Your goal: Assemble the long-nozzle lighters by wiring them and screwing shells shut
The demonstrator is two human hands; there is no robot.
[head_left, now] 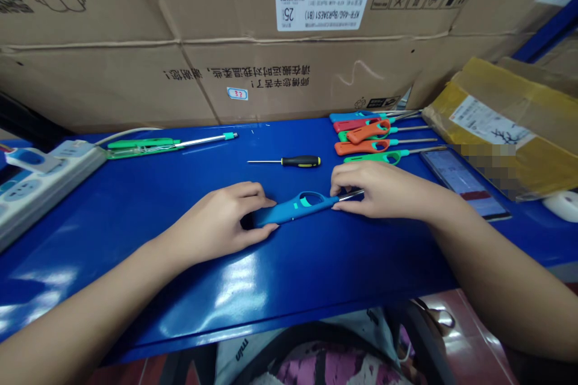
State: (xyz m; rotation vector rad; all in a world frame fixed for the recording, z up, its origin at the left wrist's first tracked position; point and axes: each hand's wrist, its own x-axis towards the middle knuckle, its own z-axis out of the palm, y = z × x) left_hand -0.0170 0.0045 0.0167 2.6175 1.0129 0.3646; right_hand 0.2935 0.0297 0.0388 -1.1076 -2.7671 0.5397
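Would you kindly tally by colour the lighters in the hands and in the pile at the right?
Blue lighters: 2
Red lighter: 1
Orange lighters: 2
Green lighters: 2
Total visible: 7

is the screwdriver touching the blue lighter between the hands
Apart: the head view shows a strip of bare tabletop between the screwdriver and the blue lighter.

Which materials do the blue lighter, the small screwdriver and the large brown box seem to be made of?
Blue lighter: body probably smooth moulded plastic, judging by its even colour; rod apparently polished metal, as it shines.
Small screwdriver: handle plastic or rubber, its black-and-yellow surface leaves this open; shaft probably metal, silvery.
Large brown box: most likely matt cardboard, with printed text and crease lines.
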